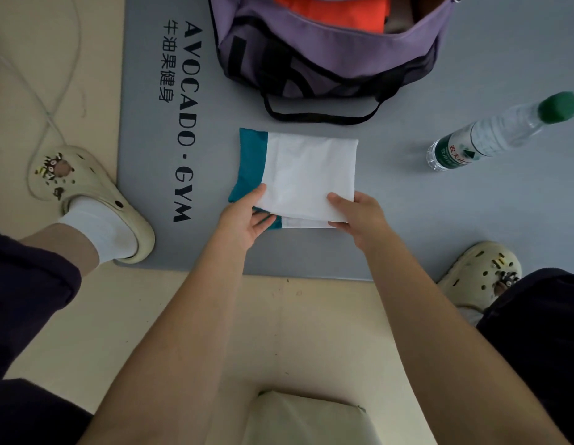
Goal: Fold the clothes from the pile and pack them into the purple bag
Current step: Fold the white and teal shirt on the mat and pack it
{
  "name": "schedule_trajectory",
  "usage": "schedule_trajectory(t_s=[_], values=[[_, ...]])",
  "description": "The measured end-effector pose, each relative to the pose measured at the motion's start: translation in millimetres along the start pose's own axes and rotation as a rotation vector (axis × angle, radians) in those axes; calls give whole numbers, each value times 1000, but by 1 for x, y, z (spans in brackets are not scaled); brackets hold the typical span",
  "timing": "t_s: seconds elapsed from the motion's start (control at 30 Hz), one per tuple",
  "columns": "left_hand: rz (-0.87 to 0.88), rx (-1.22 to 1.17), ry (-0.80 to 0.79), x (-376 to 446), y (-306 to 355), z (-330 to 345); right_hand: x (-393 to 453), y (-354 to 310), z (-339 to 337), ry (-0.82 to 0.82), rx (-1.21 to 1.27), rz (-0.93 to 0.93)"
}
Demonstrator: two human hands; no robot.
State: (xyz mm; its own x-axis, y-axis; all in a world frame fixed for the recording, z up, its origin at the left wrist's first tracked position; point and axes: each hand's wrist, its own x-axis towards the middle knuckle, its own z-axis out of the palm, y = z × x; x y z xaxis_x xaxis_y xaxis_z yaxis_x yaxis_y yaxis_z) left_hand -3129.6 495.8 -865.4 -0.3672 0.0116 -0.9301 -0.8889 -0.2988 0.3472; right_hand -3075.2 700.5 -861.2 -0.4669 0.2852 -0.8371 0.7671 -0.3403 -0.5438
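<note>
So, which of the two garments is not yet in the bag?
The white and teal one, folded on the mat and gripped by both hands. The orange one lies inside the purple bag.

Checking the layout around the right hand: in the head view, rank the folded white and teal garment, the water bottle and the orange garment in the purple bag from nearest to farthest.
1. Folded white and teal garment: gripped by the right hand.
2. Water bottle: on the mat, to the right.
3. Orange garment: inside the purple bag, beyond.
</note>
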Motion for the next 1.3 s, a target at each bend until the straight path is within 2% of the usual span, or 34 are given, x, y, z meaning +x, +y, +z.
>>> schedule_trajectory(t_s=[0.07,0.13,0.2,0.33,0.4,0.5,0.67,0.73,0.8,0.83,0.9,0.97,1.07,1.2,1.3], values=[[-12,14,42,2,-1,-10,2,-1,-3,-4,-28,-10],[28,40,21,5,-1,-21,3,1,-7,-29,-65,-15],[76,118,0,6,-4,-31,4,4,-12,18,-183,-45],[218,464,191,5,-16,-32,5,12,-16,148,-570,-132],[279,562,288,5,-22,-23,5,16,-16,207,-661,-173],[252,607,357,4,-28,-8,5,20,-13,273,-666,-222],[61,313,270,0,-30,8,4,22,-9,254,-589,-170],[125,233,239,-2,-23,7,2,21,-10,240,-424,-150],[286,189,184,-3,-13,0,0,22,-12,165,-215,-119],[360,221,170,-3,-8,-4,-1,23,-12,113,-166,-94],[443,383,206,-3,-1,-11,-1,26,-12,60,-255,-54],[464,570,262,2,0,-16,3,28,-10,81,-421,-62],[464,768,273,10,0,-16,8,28,-8,107,-529,-72],[400,759,268,18,5,-11,11,25,-3,130,-571,-83],[437,849,287,18,11,-9,11,24,0,156,-591,-84]])
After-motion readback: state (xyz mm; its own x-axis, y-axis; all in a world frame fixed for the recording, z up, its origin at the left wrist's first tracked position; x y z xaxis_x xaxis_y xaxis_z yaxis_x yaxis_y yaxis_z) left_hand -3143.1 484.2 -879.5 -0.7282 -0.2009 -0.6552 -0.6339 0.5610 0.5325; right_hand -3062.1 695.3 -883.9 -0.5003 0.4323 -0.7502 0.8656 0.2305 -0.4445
